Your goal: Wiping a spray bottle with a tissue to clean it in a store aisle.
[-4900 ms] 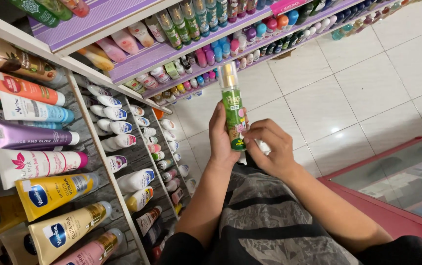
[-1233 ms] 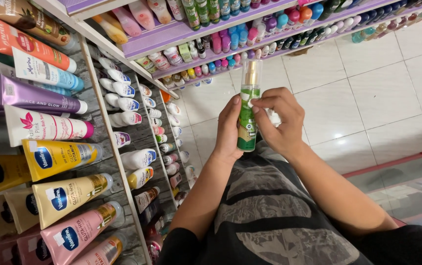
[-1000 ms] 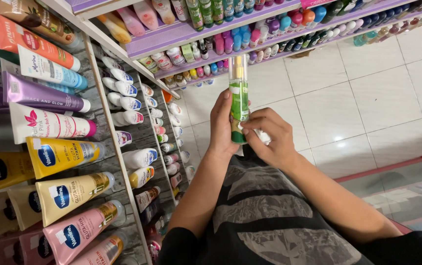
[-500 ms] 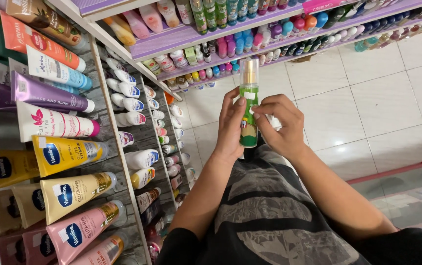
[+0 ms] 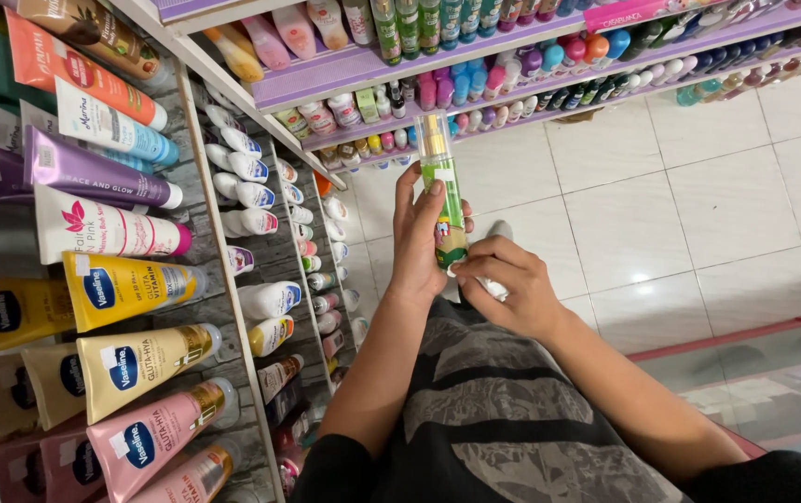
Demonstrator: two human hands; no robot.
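Between both hands | green spray bottle [image 5: 444, 200] standing upright, cap up | left hand [image 5: 422, 244] gripping barrel | right hand [image 5: 509, 287] pinching base, equally near

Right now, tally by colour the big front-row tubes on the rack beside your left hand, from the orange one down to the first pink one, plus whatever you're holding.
Orange tube: 1
White tubes, one blue-ended, one pink-ended: 2
Purple tube: 1
Yellow tube: 1
Cream tube: 1
Pink tube: 1
Green bottle in the left hand: 1
Total: 8
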